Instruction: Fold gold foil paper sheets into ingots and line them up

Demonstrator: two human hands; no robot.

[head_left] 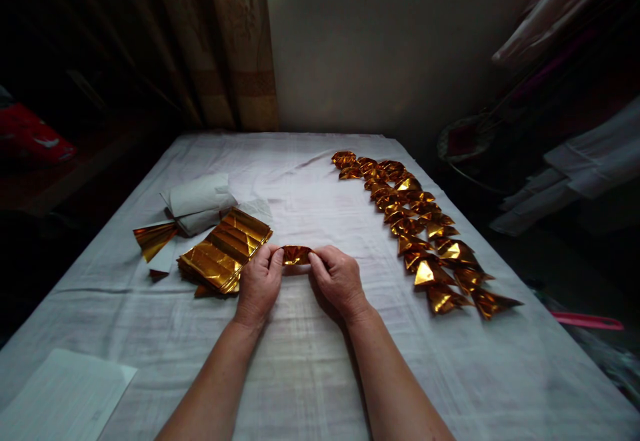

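Between my hands, above the white cloth, is a small folded piece of gold foil paper [297, 255]. My left hand [261, 282] pinches its left end, thumb against fingers. At the right end, my right hand [340, 282] holds it the same way. Just left of my left hand lies a stack of creased gold foil sheets [225, 251]. To the right, several folded gold foil pieces [431, 274] with pointed ends stand in rows running away from me.
White and grey papers [200, 197] lie behind the foil stack, beside a fanned gold sheet [154, 239]. A pale paper sheet [67, 394] rests at the near left. The cloth-covered table [295, 167] meets a wall [390, 54] and curtain [245, 41]. A pink strip [587, 321] is beyond the right edge.
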